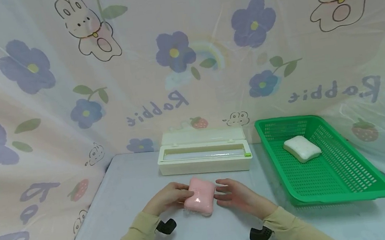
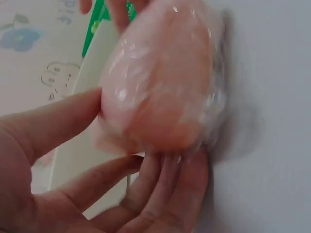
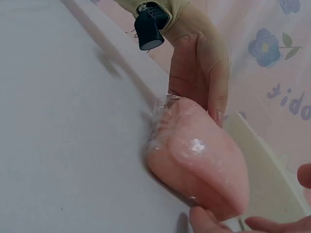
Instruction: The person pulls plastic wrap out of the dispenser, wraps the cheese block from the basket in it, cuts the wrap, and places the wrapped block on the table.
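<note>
A pink sponge-like block with a pinched waist is wrapped in clear, shiny cling film. My left hand holds its left side, the thumb on the upper face and the fingers underneath. Loose film bunches along its underside in the left wrist view, close to the white tabletop. My right hand is at the block's right edge, thumb and fingers apart. In the right wrist view one of its fingertips is at the block's lower edge; whether it presses there I cannot tell.
Behind the hands stands a cream cling-film dispenser, lid raised, a roll inside and a green slider at its right end. To the right is a green plastic basket with a white block in it. A patterned curtain hangs behind the table.
</note>
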A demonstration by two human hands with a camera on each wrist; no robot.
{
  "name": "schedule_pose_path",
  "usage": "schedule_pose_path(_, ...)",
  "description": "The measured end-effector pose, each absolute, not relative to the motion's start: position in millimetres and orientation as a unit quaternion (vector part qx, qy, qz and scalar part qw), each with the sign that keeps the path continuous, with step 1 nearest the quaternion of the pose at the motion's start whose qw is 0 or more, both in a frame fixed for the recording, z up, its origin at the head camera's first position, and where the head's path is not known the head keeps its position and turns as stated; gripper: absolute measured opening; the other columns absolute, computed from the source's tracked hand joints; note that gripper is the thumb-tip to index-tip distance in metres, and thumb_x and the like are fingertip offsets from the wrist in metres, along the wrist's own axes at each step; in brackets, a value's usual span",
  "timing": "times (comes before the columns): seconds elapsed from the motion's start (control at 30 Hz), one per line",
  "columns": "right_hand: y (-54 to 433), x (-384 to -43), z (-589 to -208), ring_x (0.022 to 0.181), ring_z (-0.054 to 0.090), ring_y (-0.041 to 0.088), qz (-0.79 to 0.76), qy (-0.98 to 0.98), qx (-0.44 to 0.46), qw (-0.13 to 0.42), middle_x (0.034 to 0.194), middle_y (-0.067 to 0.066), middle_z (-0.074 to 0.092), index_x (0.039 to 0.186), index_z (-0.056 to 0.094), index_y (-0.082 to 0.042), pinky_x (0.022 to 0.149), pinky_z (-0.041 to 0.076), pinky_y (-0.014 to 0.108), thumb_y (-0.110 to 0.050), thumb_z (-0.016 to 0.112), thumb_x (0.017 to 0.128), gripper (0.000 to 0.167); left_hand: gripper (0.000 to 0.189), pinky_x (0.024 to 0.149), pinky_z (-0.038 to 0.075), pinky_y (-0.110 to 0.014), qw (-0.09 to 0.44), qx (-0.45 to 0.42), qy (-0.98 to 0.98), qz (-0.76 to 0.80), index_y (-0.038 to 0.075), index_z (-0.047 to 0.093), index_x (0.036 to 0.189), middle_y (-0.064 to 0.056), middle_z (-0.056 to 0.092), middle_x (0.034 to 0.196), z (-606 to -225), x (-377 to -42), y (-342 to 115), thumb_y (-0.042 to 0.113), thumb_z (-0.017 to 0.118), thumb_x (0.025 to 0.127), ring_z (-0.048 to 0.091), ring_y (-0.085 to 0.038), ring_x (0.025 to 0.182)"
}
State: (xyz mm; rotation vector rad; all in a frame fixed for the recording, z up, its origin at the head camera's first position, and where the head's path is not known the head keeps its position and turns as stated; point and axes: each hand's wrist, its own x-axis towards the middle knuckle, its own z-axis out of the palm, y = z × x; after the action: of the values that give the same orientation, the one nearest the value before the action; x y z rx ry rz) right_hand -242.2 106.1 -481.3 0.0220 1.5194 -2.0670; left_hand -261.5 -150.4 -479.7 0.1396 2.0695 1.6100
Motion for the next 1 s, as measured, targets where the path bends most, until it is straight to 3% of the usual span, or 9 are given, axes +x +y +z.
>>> schedule_pose_path(0.2,104,-244,-487,0.123,0.047,0.039,-0.779,0.553,0.002,0.295,0.141,0.032,0.034,0.143,0.025,0.011,0.105,0.038,0.049,-0.026,0.040,0.101,0.058,0.050,0.071,0.058,-0.036,0.242,0.031,0.770,0.589,-0.010,0.057,0.123,-0.015,0.069,0.096,-482,-264,-160,0.016,0.074,0.084,0.066,-0.018,0.080)
schedule_pose_path(0.4,102,-247,-486,0.128,0.041,0.041,-0.795,0.522,-0.011,0.308,0.144,0.032,0.029,0.145,0.022,0.009,0.107,0.035,0.047,-0.025,0.037,0.102,0.057,0.049,0.068,0.058,-0.035,0.235,0.026,0.761,0.605,-0.010,0.056,0.122,-0.016,0.069,0.102,-487,-268,-173,0.015,0.074,0.084,0.067,-0.019,0.079)
schedule_pose_path(0.8,99,-252,-490,0.128,0.041,0.042,-0.788,0.527,-0.019,0.317,0.142,0.033,0.033,0.144,0.025,0.011,0.108,0.034,0.047,-0.025,0.038,0.101,0.057,0.053,0.069,0.058,-0.033,0.193,-0.040,0.766,0.611,-0.010,0.053,0.126,-0.012,0.069,0.094,-485,-269,-222,0.015,0.074,0.084,0.067,-0.020,0.080)
schedule_pose_path(1.0,108,-257,-492,0.130,0.039,0.042,-0.778,0.548,-0.021,0.306,0.142,0.032,0.037,0.143,0.027,0.010,0.109,0.033,0.048,-0.026,0.037,0.102,0.056,0.056,0.072,0.058,-0.034,0.168,-0.080,0.776,0.602,-0.009,0.053,0.128,-0.013,0.068,0.098,-485,-268,-259,0.019,0.074,0.084,0.066,-0.021,0.083)
